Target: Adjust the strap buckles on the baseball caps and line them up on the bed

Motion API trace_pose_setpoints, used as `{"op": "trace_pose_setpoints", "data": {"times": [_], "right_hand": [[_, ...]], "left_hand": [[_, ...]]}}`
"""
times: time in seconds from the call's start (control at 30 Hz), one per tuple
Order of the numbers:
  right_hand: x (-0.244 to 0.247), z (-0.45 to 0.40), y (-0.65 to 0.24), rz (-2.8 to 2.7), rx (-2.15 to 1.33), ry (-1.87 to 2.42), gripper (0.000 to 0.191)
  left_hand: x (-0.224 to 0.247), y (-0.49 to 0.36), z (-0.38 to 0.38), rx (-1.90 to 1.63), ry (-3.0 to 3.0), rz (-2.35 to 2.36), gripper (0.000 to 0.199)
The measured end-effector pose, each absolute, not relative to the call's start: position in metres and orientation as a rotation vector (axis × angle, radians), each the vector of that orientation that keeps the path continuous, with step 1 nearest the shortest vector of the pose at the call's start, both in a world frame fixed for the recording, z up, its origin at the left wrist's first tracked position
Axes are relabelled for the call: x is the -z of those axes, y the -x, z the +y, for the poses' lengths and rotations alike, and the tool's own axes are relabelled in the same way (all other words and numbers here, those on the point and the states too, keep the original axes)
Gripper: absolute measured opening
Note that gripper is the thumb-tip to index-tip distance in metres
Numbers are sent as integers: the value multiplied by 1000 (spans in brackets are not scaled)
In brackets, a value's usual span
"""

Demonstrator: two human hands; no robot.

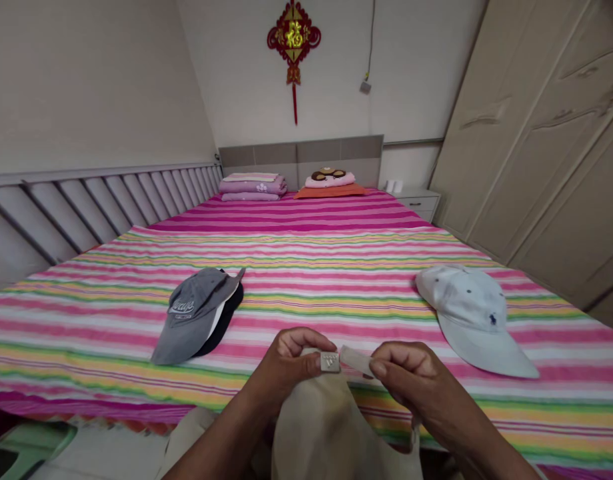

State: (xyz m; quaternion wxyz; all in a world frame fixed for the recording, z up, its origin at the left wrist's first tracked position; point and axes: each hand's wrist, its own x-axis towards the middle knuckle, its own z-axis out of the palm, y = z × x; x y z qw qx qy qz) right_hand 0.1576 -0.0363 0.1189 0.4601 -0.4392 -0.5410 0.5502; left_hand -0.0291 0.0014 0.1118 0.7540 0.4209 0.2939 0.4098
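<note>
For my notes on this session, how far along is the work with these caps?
Already laid out: a gray cap sits on a black cap on the striped bedsheet, with a white cap apart. In hand: the left hand pinches a metal buckle, the right hand a fabric strap of a beige cap. Left: the strap looks unfastened, though that is hard to tell.
</note>
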Motion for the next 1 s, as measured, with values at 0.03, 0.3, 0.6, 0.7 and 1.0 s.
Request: {"op": "trace_pose_setpoints", "data": {"times": [0.03,0.3,0.6,0.7,1.0], "right_hand": [[-120,-37,-157,-1312,-1366,1086,36],[-116,-39,-154,-1236,-1557,1077,31],[-120,-35,-153,-1320,-1543,1096,31],[-122,-34,-154,-1349,-1543,1093,30],[-124,-31,-155,-1467,-1477,1147,34]], "left_hand": [[-112,30,1,-894,-918,639,20],[-115,32,-2,-858,-898,648,17],[-108,33,-2,-836,-950,639,23],[-105,37,-1,-828,-1052,582,34],[-101,36,2,-985,-1517,585,23]]}}
